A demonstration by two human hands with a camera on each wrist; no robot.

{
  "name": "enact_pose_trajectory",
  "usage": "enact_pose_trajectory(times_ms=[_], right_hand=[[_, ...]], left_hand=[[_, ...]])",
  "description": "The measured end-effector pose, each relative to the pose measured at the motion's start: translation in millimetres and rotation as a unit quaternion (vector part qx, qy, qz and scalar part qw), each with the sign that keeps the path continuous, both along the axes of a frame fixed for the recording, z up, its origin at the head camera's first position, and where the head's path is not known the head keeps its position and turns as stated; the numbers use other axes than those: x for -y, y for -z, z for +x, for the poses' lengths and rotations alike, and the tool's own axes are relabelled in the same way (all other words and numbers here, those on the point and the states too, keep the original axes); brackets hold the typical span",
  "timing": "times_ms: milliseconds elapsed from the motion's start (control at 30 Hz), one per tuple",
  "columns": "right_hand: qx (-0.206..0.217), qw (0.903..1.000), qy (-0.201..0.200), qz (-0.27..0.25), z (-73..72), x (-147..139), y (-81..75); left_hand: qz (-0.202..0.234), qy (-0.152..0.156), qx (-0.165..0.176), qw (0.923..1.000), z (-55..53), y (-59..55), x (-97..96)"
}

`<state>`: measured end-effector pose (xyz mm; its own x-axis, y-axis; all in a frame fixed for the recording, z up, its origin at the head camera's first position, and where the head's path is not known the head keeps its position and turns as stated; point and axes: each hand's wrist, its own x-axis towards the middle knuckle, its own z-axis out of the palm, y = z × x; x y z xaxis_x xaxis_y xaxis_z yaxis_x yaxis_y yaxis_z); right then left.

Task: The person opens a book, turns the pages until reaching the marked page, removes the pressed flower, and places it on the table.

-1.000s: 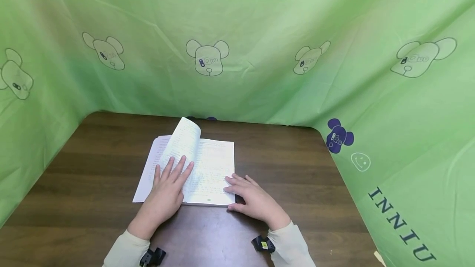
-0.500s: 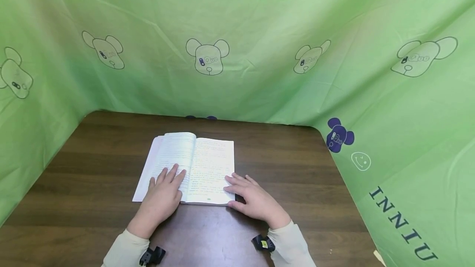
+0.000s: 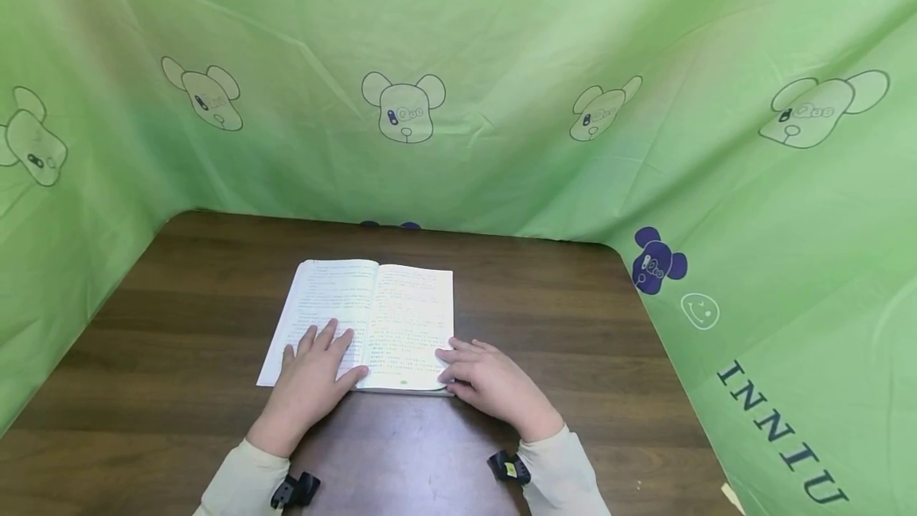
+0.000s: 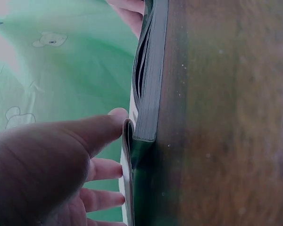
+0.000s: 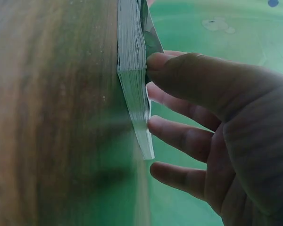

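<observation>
Item: open book [image 3: 337,281] on counter [image 3: 559,325], left hand [image 3: 311,377] upon it, fingers spread; right hand [image 3: 497,385] pinching right page [image 3: 410,313] near corner.

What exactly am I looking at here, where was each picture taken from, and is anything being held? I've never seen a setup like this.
There is no robot here: these are a person's own bare hands. The wide picture comes from a camera on the head, looking forward and down. The two close, sideways ones come from cameras on the wrists, probably the small black gadgets there.

An open book lies on a brown table, with a green curtain behind.

The left hand rests on the left page, fingers spread. The right hand is at the book's near right corner, its thumb against the edges beside a slightly raised sheet. I can't tell whether it is pinching that sheet.
</observation>
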<state>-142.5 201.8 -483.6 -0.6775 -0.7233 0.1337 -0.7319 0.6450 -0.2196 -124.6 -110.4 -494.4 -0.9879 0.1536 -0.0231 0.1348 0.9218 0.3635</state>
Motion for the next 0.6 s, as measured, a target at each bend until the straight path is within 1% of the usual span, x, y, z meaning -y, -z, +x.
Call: enact_pose_trajectory(times_ms=[100,167,233,333,400,433,500,600], right_hand=[[0.003,1.0,0.002,-0.004,-0.9,1,1.0],[0.005,0.9999,0.003,-0.011,-2.0,1,1.2],[0.008,0.9998,0.006,-0.019,-2.7,2,0.9],[0.008,0.9994,0.009,-0.033,-3.4,3,1.4],[0.01,0.9989,0.013,-0.043,-3.4,3,2.1],[0.01,0.9987,0.016,-0.047,-3.3,4,2.7],[0.012,0.9982,0.021,-0.055,-3.0,4,3.6],[0.01,0.9975,0.026,-0.065,-2.6,3,3.9]], left_hand=[[0.004,0.005,-0.015,0.9999,-1.0,0.6,-1.4],[0.011,0.016,-0.033,0.9993,-1.4,0.8,-3.1],[0.02,0.036,-0.054,0.9977,-1.2,0.8,-5.2],[0.024,0.078,-0.086,0.993,-0.7,2.1,-7.5],[0.025,0.103,-0.097,0.9896,-0.3,3.4,-8.8],[0.026,0.112,-0.098,0.9885,0.0,3.7,-9.5],[0.031,0.122,-0.088,0.9882,0.7,4.8,-10.5],[0.039,0.123,-0.06,0.9898,0.9,5.9,-11.3]])
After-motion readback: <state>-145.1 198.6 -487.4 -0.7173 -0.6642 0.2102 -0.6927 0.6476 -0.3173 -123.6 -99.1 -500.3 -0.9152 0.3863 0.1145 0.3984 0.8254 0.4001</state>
